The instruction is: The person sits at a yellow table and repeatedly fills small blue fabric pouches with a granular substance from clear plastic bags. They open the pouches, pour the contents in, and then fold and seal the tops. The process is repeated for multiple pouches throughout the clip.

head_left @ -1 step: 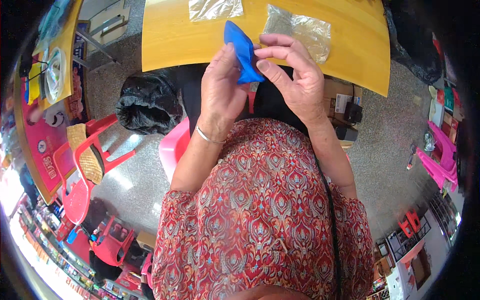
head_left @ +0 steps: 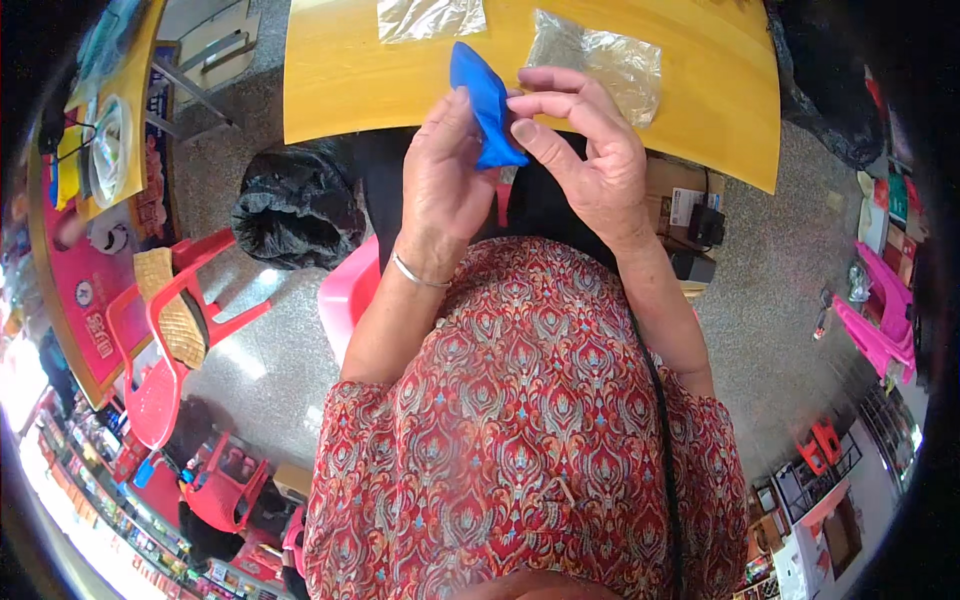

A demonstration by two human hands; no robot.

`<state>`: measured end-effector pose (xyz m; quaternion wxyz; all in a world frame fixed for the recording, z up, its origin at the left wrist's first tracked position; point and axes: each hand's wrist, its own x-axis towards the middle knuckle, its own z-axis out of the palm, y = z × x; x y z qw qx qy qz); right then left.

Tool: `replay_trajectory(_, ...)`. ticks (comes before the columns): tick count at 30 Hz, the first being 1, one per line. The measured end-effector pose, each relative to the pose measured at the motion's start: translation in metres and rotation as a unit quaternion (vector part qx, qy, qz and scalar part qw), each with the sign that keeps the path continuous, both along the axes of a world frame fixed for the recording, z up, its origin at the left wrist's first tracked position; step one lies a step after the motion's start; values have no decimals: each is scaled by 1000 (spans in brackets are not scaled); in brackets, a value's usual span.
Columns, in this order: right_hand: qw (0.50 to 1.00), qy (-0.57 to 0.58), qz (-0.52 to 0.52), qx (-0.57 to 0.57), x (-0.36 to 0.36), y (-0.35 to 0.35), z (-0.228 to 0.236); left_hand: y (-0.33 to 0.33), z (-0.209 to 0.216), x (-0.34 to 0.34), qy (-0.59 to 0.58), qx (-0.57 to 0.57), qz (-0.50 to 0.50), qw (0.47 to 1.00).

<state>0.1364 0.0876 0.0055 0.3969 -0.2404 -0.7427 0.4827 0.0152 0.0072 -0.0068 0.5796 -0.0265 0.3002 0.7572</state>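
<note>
Over the front edge of the yellow table (head_left: 340, 80), a small blue fish-shaped piece (head_left: 487, 100), soft-looking like cloth, stands tilted with its pointed end away from me and its forked end near. My left hand (head_left: 440, 175) is closed on its left side, thumb on the near face and the other fingers mostly behind. Beside its right edge is my right hand (head_left: 600, 165), thumb and fingers curved and apart. The right forefinger tip meets or nearly touches that edge; I cannot tell which. Any thread or tool there is too small to see.
On the table lie a clear plastic bag (head_left: 430, 15) and another bag (head_left: 625, 75) with greyish contents at one end. A black bag (head_left: 295, 205) stands open on the floor to the left, near a red chair (head_left: 165, 330). A cardboard box (head_left: 665, 185) sits under the table.
</note>
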Motion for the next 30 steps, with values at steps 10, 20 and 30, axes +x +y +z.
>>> replay_trajectory(10,986,-37,-42,159,-3,-2,9,1,-2,-2,65,6,-2,998)
replay_trajectory(20,992,-14,-86,91,-1,-1,12,3,4,0,80,22,10,996)
replay_trajectory(30,995,-44,-52,75,-8,-4,9,2,0,4,129,30,-3,991)
